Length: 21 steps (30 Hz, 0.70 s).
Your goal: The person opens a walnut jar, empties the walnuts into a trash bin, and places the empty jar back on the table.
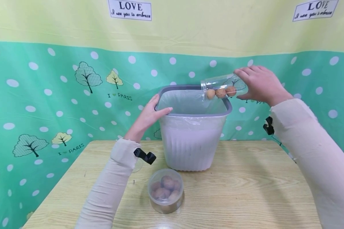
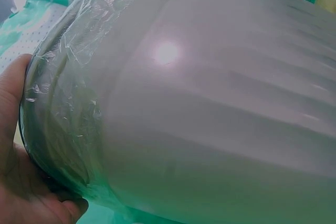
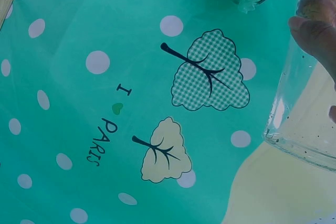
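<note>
A pale waste bin [image 1: 192, 143] with a grey rim and a clear plastic liner stands upright on the table. My left hand [image 1: 147, 116] grips its left rim, thumb over the edge; the left wrist view shows the liner [image 2: 79, 103] folded over the outside there. In my right hand [image 1: 259, 83] is a clear jar [image 1: 216, 83], held by its base end almost level, its open mouth tipped slightly down over the bin's right side. Three walnuts [image 1: 220, 93] lie along its lower wall. My right thumb [image 3: 315, 38] presses the jar's side in the right wrist view.
A round clear tub [image 1: 164, 208] holding several walnuts [image 1: 167, 183] stands on the wooden table [image 1: 246, 190] in front of the bin. A clear round piece [image 1: 137, 165] lies partly behind my left wrist. A patterned cloth [image 1: 60, 105] hangs behind the table.
</note>
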Tool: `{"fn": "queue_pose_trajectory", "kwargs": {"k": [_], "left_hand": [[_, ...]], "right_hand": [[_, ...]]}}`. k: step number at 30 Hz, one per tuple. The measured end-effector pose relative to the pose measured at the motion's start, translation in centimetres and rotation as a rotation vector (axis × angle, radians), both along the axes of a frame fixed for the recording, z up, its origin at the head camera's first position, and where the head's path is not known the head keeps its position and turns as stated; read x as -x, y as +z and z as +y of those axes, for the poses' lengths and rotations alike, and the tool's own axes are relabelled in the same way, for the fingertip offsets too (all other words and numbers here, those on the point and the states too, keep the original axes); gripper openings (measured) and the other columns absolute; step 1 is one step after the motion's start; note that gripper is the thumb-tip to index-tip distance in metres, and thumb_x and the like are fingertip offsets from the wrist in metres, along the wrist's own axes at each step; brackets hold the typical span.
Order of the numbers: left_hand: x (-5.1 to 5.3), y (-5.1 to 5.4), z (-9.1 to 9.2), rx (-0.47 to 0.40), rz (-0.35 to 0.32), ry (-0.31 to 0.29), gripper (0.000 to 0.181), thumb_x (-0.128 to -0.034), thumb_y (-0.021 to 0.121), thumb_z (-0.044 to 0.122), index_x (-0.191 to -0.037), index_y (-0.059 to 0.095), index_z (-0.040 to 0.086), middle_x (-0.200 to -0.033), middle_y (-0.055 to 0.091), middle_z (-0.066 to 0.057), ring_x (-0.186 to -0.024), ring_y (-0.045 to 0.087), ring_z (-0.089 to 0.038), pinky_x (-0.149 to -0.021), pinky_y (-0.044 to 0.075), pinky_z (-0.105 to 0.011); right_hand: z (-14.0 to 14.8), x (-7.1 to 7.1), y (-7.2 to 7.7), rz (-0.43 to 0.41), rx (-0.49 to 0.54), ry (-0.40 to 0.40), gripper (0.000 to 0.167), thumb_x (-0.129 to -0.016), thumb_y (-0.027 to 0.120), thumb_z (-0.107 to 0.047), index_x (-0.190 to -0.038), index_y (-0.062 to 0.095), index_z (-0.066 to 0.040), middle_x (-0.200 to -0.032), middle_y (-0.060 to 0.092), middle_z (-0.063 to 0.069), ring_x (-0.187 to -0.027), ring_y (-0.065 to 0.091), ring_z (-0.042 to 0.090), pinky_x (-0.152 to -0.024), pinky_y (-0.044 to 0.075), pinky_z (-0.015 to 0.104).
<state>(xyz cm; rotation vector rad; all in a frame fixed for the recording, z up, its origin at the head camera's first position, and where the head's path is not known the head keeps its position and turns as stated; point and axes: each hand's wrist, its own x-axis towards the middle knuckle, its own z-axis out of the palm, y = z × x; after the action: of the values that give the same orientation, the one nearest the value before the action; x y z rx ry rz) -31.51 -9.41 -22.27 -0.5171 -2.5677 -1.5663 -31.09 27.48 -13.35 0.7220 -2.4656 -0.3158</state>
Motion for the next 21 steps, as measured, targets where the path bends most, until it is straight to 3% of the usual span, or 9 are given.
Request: {"fn": "queue_pose_trajectory", "kwargs": {"k": [10, 21], "left_hand": [[0.18, -0.13, 0.0, 0.009, 0.053, -0.018, 0.094, -0.0839, 0.066, 0.043, -0.151, 0.012, 0.006, -0.158, 0.005, -0.007, -0.144, 0.003, -0.02, -0.116, 0.01, -0.04], [0.1, -0.09, -0.02, 0.018, 0.054, -0.017, 0.095, -0.0837, 0.066, 0.044, -0.15, 0.012, 0.005, -0.159, 0.005, -0.004, -0.144, 0.003, -0.02, -0.116, 0.01, -0.04]], "right_hand": [[-0.01, -0.04, -0.04, 0.024, -0.009, 0.02, 0.09, -0.064, 0.087, -0.027, -0.137, 0.042, 0.001, -0.133, 0.048, 0.025, -0.121, 0.041, 0.043, -0.103, 0.033, 0.058], [-0.13, 0.24, -0.35, 0.045, -0.049, 0.041, 0.089, -0.063, 0.087, -0.026, -0.135, 0.043, 0.002, -0.133, 0.049, 0.024, -0.122, 0.042, 0.042, -0.103, 0.034, 0.057]]}}
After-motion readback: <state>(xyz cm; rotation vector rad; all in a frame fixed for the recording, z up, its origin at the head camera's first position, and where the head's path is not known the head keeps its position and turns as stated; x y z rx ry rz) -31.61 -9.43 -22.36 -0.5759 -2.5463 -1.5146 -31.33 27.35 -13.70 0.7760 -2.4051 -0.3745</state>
